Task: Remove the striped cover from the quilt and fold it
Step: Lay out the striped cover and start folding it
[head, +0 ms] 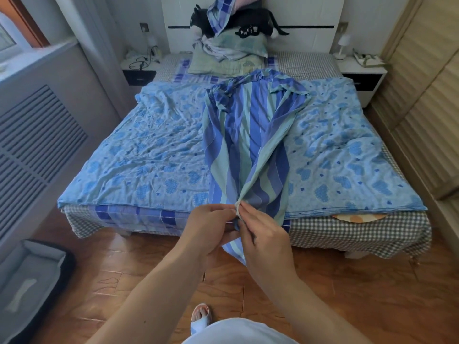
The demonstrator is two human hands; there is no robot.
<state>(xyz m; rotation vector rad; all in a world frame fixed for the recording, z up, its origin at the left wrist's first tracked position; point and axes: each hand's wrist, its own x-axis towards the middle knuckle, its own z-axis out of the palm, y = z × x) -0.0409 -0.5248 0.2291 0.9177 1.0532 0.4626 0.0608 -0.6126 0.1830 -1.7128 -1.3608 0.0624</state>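
— Wooden floorboards (323, 294) fill the bottom of the frame, and a wide bed with a grey-and-white checked sheet (360, 234) takes up the middle. What lies on it?

— A crumpled light-blue quilt printed with darker blue heart patches (139, 155) is spread across the mattress, reaching from the left side to the right. On top of it, down the centre of the frame, lies the long blue, teal and purple striped fabric cover (246, 135), gathered into a narrow strip that runs from near the pillows to the foot of the bed.

— And the hands?

— Both meet at the lower centre, just past the bed's near edge. The left hand (211, 227) has its fingers curled round the near end of the striped cover, its grip clamped on the cloth. The right hand (263, 234) pinches the same bunched end between thumb and fingers, touching the left. A short tail of striped cloth hangs below them.

— What is at the top of the frame?

— A pale green checked pillow (223, 62) with loose bedding heaped on it, and a black plush cat toy (248, 21) against the white headboard (310, 23). A white bedside cabinet with a dark drawer (139, 70) stands at upper left and another, carrying a small white lamp (341, 45), at upper right. A grey slatted radiator cover (37, 135) runs along the left edge
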